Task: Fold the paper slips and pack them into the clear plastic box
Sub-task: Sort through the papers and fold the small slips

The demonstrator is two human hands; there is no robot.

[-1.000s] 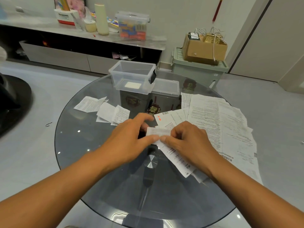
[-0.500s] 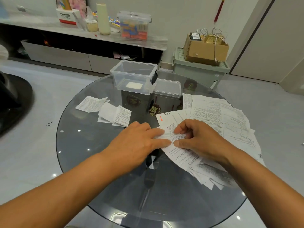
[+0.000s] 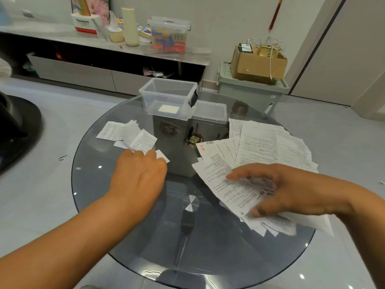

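The clear plastic box (image 3: 145,99) stands open at the far side of the round glass table (image 3: 100,197), with one folded slip (image 3: 168,109) lying inside. My left hand (image 3: 139,176) has curled fingers around a small folded slip (image 3: 163,157), just in front of a little pile of folded slips (image 3: 133,134). My right hand (image 3: 287,188) lies with spread fingers on a long printed slip (image 3: 216,178). That slip tops a fan of unfolded slips (image 3: 270,142) on the table's right side.
The box's clear lid (image 3: 210,111) lies flat right of the box. Behind the table are a low shelf with a second lidded box (image 3: 168,34) and a green bin carrying a cardboard carton (image 3: 258,63). A black chair base (image 3: 18,130) is at left.
My left hand carried the folded slip left, away from the right hand, to the folded pile. My right hand shifted right and down onto a long unfolded slip.
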